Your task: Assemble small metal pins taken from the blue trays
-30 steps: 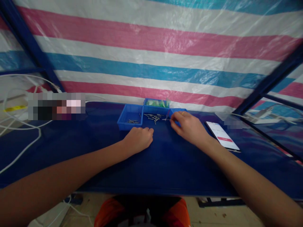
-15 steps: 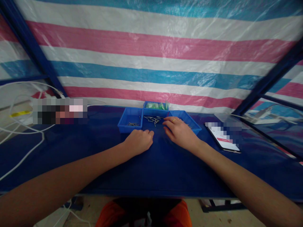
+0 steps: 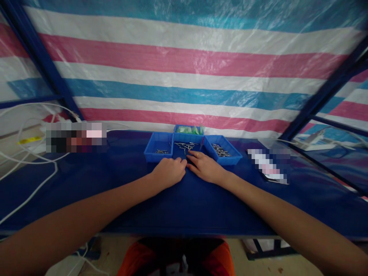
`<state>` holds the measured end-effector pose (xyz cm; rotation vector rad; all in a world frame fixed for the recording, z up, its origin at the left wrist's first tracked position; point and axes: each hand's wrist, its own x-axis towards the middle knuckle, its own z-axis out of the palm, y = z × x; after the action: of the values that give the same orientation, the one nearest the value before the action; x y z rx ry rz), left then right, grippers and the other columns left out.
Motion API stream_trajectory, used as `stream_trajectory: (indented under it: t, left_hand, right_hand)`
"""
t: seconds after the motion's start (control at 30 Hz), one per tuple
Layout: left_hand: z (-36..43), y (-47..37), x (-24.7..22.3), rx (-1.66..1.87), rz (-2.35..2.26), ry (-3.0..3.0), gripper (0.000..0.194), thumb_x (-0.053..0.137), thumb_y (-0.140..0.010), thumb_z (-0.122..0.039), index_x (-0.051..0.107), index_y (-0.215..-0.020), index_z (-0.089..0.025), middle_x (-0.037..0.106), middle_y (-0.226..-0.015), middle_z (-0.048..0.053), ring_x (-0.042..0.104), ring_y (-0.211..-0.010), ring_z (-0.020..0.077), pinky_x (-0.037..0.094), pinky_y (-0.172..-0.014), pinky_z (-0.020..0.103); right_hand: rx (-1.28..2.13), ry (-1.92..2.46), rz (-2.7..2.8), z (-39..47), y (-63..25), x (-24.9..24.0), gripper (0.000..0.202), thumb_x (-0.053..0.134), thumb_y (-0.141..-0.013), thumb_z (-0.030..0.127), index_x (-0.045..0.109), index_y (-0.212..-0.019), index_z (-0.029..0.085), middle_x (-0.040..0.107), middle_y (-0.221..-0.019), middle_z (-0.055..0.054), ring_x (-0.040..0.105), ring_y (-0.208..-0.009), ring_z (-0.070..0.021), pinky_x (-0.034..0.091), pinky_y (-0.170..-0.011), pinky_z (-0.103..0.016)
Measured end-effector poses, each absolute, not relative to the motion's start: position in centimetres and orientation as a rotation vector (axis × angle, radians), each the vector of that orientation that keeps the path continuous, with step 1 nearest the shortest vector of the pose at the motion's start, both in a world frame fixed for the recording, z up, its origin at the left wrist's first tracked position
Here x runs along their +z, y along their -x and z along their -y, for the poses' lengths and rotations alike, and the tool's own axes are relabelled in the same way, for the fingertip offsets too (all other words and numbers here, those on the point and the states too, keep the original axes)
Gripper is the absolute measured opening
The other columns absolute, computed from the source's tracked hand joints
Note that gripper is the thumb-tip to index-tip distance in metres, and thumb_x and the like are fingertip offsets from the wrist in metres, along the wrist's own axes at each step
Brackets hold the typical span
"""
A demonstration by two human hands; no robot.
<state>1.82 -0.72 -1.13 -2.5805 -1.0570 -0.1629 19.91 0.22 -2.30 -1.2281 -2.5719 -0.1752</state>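
My left hand (image 3: 170, 171) is closed on the table in front of the left blue bin (image 3: 159, 157); what its fingers hold, if anything, is hidden. My right hand (image 3: 205, 166) lies beside it with fingers apart, its fingertips close to the left hand and just below a loose pile of metal pins (image 3: 185, 146). A few similar pins (image 3: 162, 151) are in the left bin. Many short metal pieces (image 3: 221, 150) fill part of the right blue bin (image 3: 230, 158). Behind the pile, a third blue bin (image 3: 188, 136) holds green-and-clear plastic packets (image 3: 188, 130).
On the blue table (image 3: 184, 211), a phone (image 3: 270, 168) lies to the right. White cables (image 3: 43, 180) and a blurred item (image 3: 76, 137) are at the left. A white power strip (image 3: 313, 141) is at the far right. Striped sheeting (image 3: 184, 61) hangs behind.
My right hand has moved left and toward me, from the right bin's edge to beside my left hand. The right bin's metal pieces are now uncovered. My left hand stays nearly still.
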Motion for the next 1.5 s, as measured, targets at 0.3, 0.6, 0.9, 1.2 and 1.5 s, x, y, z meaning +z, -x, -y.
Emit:
stream_trajectory:
  t: [0.3, 0.6, 0.9, 1.2, 1.5]
  left_hand:
    - [0.5, -1.8, -1.3, -0.208, 1.043, 2.59, 0.022, 0.038, -0.086, -0.021, 0.058, -0.093, -0.012, 0.064, -0.082, 0.01, 0.064, -0.068, 0.0242, 0.048, -0.054, 0.032]
    - [1.5, -2.0, -0.6, -0.092, 1.207, 2.548, 0.025, 0.04, -0.087, -0.02, 0.057, -0.098, -0.006, 0.063, -0.082, 0.015, 0.065, -0.069, 0.0245, 0.049, -0.053, 0.03]
    - [1.3, -1.7, -1.0, 0.003, 1.269, 2.467, 0.038, 0.038, -0.086, -0.005, 0.046, -0.123, -0.003, 0.066, -0.071, 0.014, 0.066, -0.064, 0.022, 0.048, -0.053, 0.026]
    - [1.5, -1.5, -0.5, -0.024, 1.302, 2.533, 0.022, 0.038, -0.084, -0.002, 0.057, -0.093, -0.006, 0.066, -0.073, 0.014, 0.066, -0.067, 0.0259, 0.05, -0.053, 0.032]
    - [1.9, -1.9, -0.6, -0.123, 1.047, 2.551, 0.018, 0.038, -0.087, -0.008, 0.054, -0.094, -0.011, 0.06, -0.084, 0.011, 0.062, -0.073, 0.0238, 0.045, -0.051, 0.028]
  right_hand:
    - [-0.051, 1.038, 2.694, -1.0, -20.1, -2.5, 0.042, 0.034, -0.094, 0.032, 0.046, -0.129, 0.013, 0.049, -0.132, -0.012, 0.039, -0.127, -0.022, 0.029, -0.107, -0.043]
    - [-0.063, 1.073, 2.644, -0.7, -20.1, -2.3, 0.041, 0.036, -0.093, 0.03, 0.049, -0.126, 0.01, 0.051, -0.128, -0.017, 0.045, -0.121, -0.024, 0.036, -0.102, -0.042]
    - [-0.061, 1.079, 2.641, -0.7, -20.1, -2.5, 0.041, 0.036, -0.093, 0.031, 0.049, -0.126, 0.009, 0.051, -0.126, -0.017, 0.046, -0.119, -0.0236, 0.037, -0.102, -0.041]
    - [-0.077, 1.08, 2.668, -0.1, -20.9, -1.9, 0.039, 0.037, -0.093, 0.03, 0.051, -0.124, 0.011, 0.054, -0.123, -0.015, 0.049, -0.115, -0.0233, 0.041, -0.098, -0.039]
    - [-0.019, 1.041, 2.66, 0.6, -21.1, -1.2, 0.031, 0.043, -0.09, 0.026, 0.055, -0.117, 0.015, 0.059, -0.112, -0.013, 0.055, -0.104, -0.0219, 0.045, -0.091, -0.039]
